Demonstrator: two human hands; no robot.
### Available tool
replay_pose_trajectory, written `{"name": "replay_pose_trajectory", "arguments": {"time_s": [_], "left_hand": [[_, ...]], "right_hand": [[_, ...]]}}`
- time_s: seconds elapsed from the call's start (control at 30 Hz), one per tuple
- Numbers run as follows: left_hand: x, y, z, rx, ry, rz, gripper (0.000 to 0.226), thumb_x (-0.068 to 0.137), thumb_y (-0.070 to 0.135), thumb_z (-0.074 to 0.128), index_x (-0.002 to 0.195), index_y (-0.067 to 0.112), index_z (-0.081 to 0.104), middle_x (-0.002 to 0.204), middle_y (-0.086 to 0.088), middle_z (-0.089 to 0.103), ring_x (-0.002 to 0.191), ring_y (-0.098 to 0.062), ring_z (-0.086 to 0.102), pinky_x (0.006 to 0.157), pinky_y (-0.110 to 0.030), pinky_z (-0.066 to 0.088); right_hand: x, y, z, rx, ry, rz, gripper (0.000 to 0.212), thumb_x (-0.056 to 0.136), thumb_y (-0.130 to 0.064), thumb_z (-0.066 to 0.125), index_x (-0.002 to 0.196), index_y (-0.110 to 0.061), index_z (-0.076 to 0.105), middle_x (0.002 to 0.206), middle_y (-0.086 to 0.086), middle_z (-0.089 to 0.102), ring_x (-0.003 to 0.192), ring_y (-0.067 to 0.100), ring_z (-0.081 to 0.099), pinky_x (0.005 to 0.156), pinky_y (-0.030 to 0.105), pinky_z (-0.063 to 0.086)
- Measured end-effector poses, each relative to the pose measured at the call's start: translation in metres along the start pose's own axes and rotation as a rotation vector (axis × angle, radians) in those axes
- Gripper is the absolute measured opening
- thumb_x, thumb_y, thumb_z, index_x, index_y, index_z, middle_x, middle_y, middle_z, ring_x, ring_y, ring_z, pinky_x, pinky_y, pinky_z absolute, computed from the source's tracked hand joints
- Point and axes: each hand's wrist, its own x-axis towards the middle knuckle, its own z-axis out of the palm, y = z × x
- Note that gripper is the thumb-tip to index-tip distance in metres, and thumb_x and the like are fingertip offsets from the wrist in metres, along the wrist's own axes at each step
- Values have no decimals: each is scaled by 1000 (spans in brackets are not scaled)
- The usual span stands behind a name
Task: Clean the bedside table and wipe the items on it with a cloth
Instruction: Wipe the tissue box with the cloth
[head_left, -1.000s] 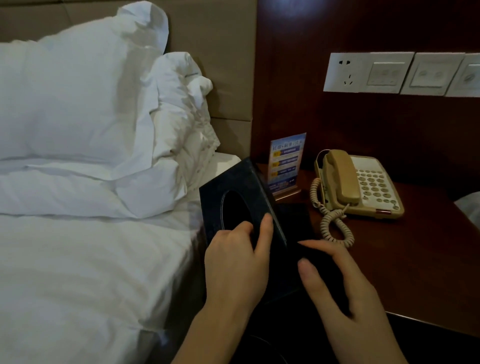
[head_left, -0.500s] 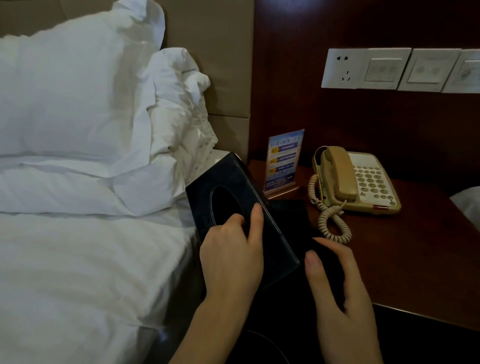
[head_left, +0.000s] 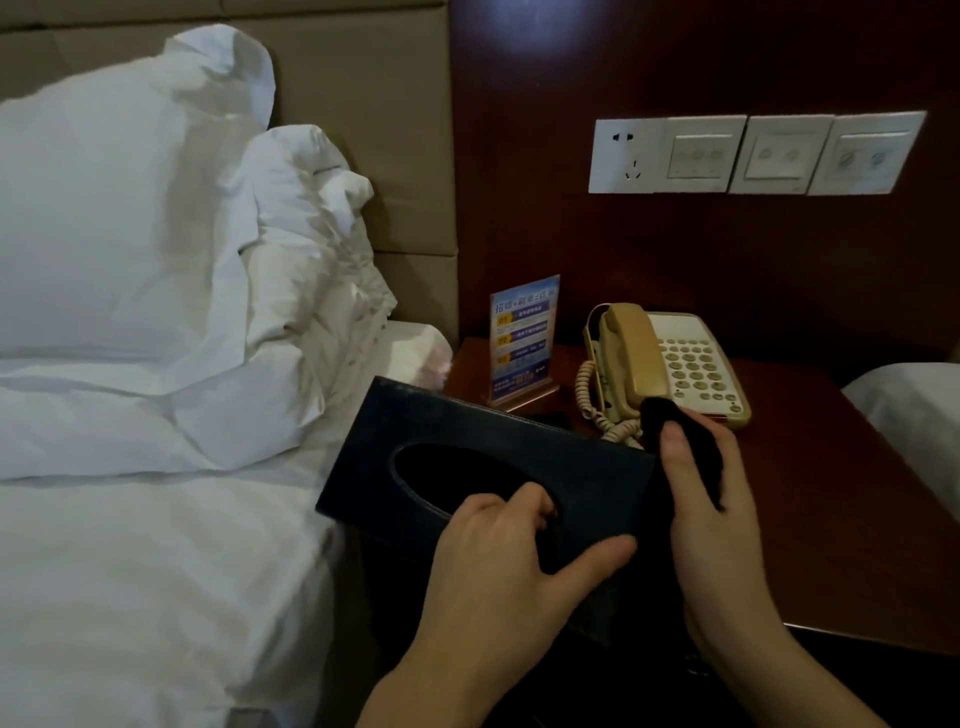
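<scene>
A dark blue tissue box (head_left: 467, 441) with an oval slot is lifted and tilted over the left end of the brown bedside table (head_left: 831, 519). My left hand (head_left: 498, 561) grips it, fingers hooked into the slot and thumb on its top face. My right hand (head_left: 711, 514) holds a black cloth (head_left: 696, 452) against the box's right end. Behind stand a beige telephone (head_left: 670, 364) with a coiled cord and a blue sign card (head_left: 524, 338) in a wooden holder.
A bed with white sheet (head_left: 130, 571) and pillows (head_left: 130, 223) lies close on the left. A dark wood wall panel carries a socket and switch plates (head_left: 753, 153). White bedding (head_left: 914, 415) shows at the right edge.
The tissue box has been raised and swung further over the bed side. My left fingers went into its slot. My right hand rose with the black cloth to the box's right end.
</scene>
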Motion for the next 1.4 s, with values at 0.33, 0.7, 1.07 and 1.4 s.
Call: {"name": "replay_pose_trajectory", "arguments": {"time_s": [0.33,0.7,1.07,1.4], "left_hand": [[-1,2,7,-162,233,-59,61,63,90,34,85,37,56,86,26,57,98,10,47,75,-10,38],[-4,10,3,-99,263,-168,70,59,95,30,80,35,59,81,22,62,87,5,57,70,-13,39],[-3,7,5,-108,281,-171,71,60,96,31,78,34,59,80,21,63,85,4,58,69,-13,38],[-3,4,11,-104,295,-158,71,61,96,29,81,36,61,82,21,64,88,6,58,70,-12,40]], "right_hand": [[-40,13,7,33,-34,-42,22,83,-53,54,104,-58,53,108,-28,61,100,-4,62,78,24,51],[-28,11,11,29,-30,-38,21,87,-50,57,107,-52,59,113,-20,64,106,2,62,88,36,54],[-19,12,6,16,-92,71,23,89,-49,56,112,-52,58,110,-19,66,103,4,64,78,28,53],[-13,10,5,-45,-115,103,23,92,-52,52,115,-54,53,112,-18,64,99,4,64,81,34,56]]}}
